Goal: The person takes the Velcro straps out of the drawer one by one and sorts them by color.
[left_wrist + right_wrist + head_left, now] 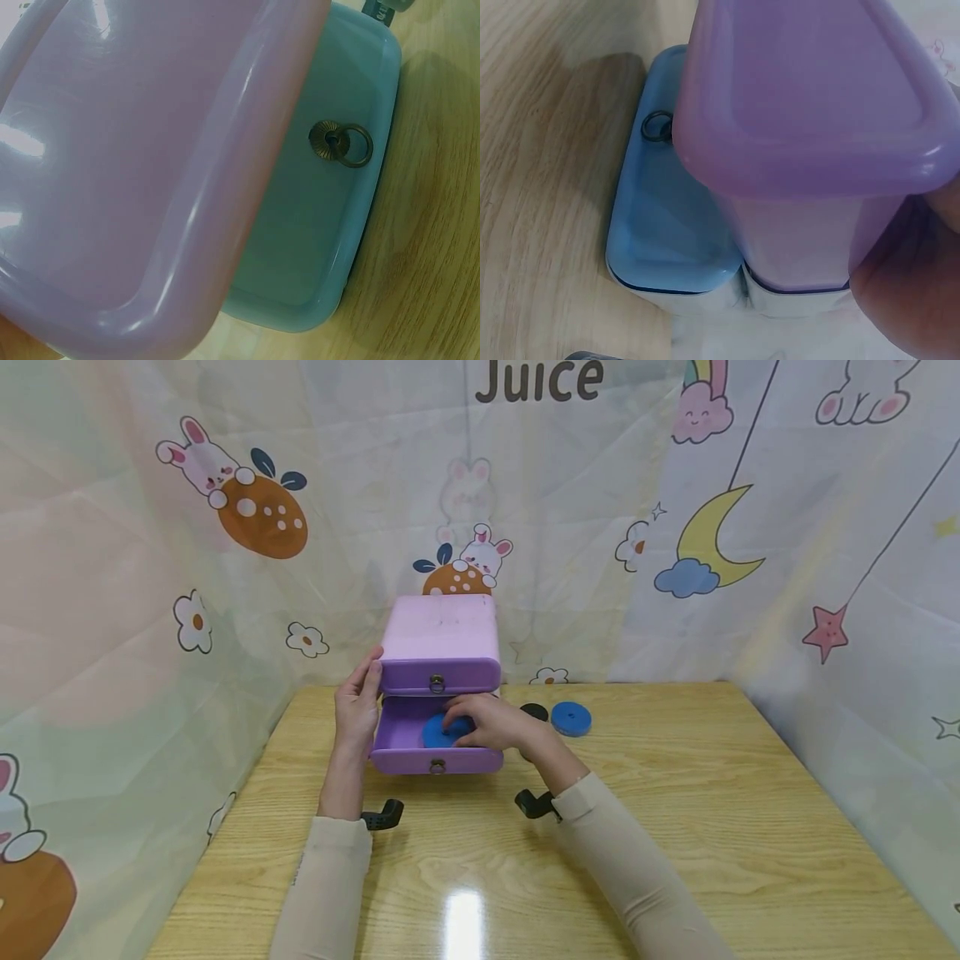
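A small drawer cabinet [442,627] with a pink top stands at the back of the table. Its purple drawer [405,762], fitted with a ring pull, is pulled out below a purple drawer that is closed. My left hand [357,706] holds the cabinet's left side, thumb near the front edge. Inside the open drawer lies a blue disc [435,732] with a small centre hole. Reaching in from the right, my right hand [487,720] grips that disc, with fingers and thumb bent over it. Both wrist views mostly show the pulled-out drawer's front, and the disc is hidden there.
Right of the cabinet, another blue disc [572,718] lies on the wooden table [675,827] beside a black disc [534,711], partly covered by my right hand. A blue drawer [667,217] with a ring pull sits closed under the purple one. Printed cloth hangs behind.
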Demonstrator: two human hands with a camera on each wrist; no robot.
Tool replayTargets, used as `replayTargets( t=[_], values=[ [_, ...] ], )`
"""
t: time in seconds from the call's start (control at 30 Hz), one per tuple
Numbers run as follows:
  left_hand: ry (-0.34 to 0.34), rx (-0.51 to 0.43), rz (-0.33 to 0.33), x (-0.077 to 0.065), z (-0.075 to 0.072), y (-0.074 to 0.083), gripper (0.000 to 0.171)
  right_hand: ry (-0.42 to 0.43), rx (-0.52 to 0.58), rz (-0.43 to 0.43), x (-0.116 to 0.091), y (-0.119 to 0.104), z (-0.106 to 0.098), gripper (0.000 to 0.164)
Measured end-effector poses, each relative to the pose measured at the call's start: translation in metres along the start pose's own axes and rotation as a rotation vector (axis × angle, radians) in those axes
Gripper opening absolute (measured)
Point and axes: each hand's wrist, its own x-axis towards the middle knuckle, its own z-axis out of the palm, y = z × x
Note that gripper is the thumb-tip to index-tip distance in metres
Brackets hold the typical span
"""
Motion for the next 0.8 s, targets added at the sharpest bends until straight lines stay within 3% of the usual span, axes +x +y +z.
replayTargets(
  t=[0.5,0.8],
  values=[
    [0.001,-0.017,0.012,-0.0001,0.0005,-0.0009,0.040,-0.064,-0.046,0.085,0.0047,-0.0055,0.0015,0.029],
    [0.002,-0.010,0.013,-0.0008,0.0008,-0.0012,0.039,-0.026,0.012,0.039,-0.0017,-0.0006,0.0020,0.030]
  ],
)
